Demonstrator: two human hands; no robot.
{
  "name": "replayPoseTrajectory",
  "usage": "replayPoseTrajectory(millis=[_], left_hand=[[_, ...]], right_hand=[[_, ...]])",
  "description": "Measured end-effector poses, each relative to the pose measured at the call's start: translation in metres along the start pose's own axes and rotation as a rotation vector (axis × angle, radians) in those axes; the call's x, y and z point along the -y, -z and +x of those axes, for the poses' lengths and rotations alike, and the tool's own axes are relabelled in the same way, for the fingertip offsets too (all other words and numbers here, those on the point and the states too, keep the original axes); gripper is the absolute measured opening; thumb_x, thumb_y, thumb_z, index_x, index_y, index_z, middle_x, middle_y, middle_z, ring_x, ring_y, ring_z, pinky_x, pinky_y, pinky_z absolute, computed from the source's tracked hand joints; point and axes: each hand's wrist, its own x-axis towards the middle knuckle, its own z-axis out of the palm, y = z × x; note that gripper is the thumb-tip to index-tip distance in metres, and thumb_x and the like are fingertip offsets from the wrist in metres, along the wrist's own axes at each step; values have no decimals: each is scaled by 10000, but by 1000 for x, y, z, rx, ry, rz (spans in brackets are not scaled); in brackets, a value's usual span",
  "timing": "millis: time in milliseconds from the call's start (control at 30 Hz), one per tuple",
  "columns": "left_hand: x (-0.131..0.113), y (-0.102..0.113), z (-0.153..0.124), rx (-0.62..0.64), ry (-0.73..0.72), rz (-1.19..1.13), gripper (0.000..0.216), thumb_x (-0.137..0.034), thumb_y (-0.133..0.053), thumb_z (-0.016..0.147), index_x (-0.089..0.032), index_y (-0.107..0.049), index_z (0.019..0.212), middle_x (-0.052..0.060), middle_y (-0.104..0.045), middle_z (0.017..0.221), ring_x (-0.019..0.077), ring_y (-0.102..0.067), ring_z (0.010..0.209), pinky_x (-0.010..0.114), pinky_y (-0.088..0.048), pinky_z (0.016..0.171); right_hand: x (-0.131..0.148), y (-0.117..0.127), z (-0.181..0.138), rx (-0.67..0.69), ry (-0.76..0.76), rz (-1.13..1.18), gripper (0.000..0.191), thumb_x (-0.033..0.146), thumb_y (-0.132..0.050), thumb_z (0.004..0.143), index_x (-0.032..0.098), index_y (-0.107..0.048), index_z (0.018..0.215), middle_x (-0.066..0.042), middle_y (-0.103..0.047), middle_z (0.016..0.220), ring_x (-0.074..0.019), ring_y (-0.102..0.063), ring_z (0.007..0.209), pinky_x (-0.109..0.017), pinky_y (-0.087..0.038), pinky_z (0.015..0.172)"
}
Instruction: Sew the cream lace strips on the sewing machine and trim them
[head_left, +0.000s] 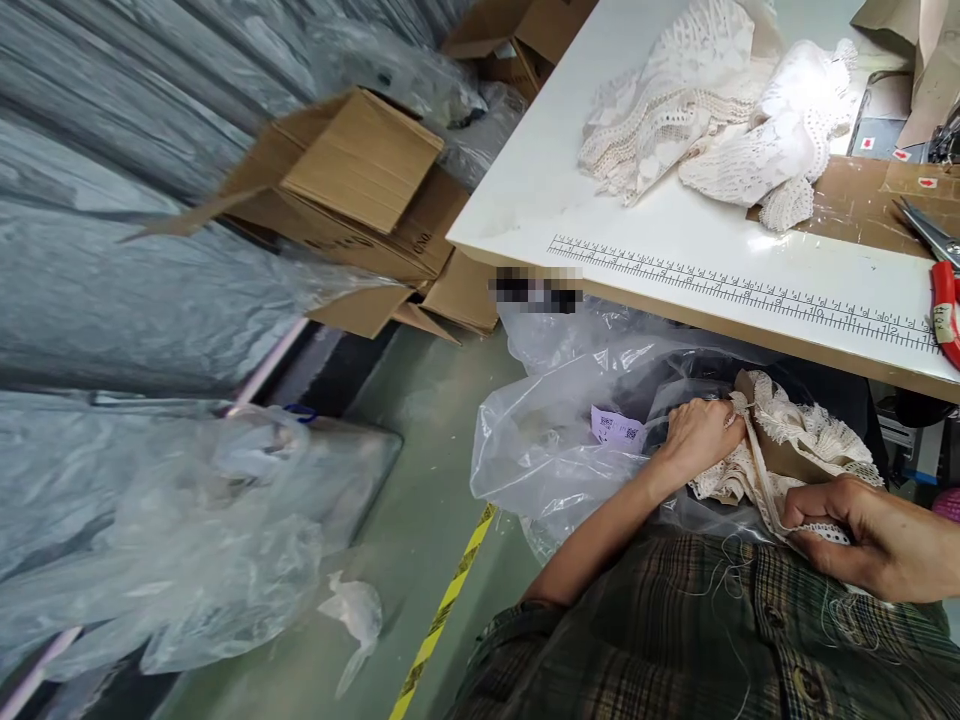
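Lace cloth: cream bundle (832, 435), lower right of frame, gathered at the wearer's lap below the front edge of the tabletop (517, 215); bunched, in loose folds.
Left hand: (701, 440) right of centre, low; fingers curled over the left side of the bundle, seemingly pinching its edge; thumb tip hard to make out.
Right hand: (862, 535) lower right; thumb and index finger pressed together on a narrow strip of the same lace.
Strip between hands: pale edge band (761, 470), running slantwise from one hand to the other; looks fairly straight, perhaps lightly taut.
Weight and feel: judged light, soft and limp; no stiffness to hold a shape, unlikely to slip from dry fingers.
Weak points: openwork holes and scalloped fringe could snag or stretch under a sharp tug.
Best hold: the denser edge band, pinched flat at two spots; the airy mesh makes a poorer grip.
Nearby: clear plastic bag (547, 430), centre right, beside and beneath the left hand, slicker stuff; loose threads (727, 575) on the shirt (675, 640), bottom right.
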Motion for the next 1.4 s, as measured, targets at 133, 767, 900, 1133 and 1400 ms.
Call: replayPoseTrajectory(millis=[133, 767, 900, 1133, 1400], left_hand=[[4, 4, 1, -91, -18, -57, 379, -462, -597, 865, -155, -671, 1073, 118, -747, 945, 331, -698, 969, 414, -514, 865], [18, -12, 26, 19, -240, -562, 367, -27, -480, 759, -145, -664, 1054, 46, -731, 1085, 180, -670, 1036, 260, -505, 929], [29, -18, 30, 163, -167, -900, 303, -30, -516, 693, -140, -663, 934, 25, -722, 912, 151, -672, 845, 225, -519, 756], [39, -22, 38, 340, -62, -1110, 231, -110, -574, 636, -148, -627, 858, -32, -618, 653, 73, -504, 489, 164, -394, 492], [27, -10, 19, 285, -133, -960, 177, -138, -561, 768, -130, -659, 916, 11, -664, 804, 106, -602, 714, 185, -459, 638]], right_hand=[[-6, -3, 4, -69, -55, -47, 254, 370, -467, 897, 214, -611, 758, 13, -507, 577, -132, -424, 524, -247, -368, 498], [-26, 1, 41, -540, -424, -624, 221, 256, -367, 938, 186, -567, 1000, -68, -662, 650, -241, -643, 573, -304, -280, 514], [-15, -8, 46, -548, -457, -687, 193, 245, -449, 940, 156, -586, 1041, -113, -712, 768, -261, -678, 652, -297, -301, 516], [-1, -34, 51, -470, -102, -734, 181, 237, -505, 918, 156, -662, 962, -135, -709, 953, -247, -661, 826, -321, -422, 688], [-13, -45, 35, -426, 54, -140, 237, 156, -463, 898, 198, -695, 870, -30, -723, 881, -176, -638, 780, -321, -413, 768]])
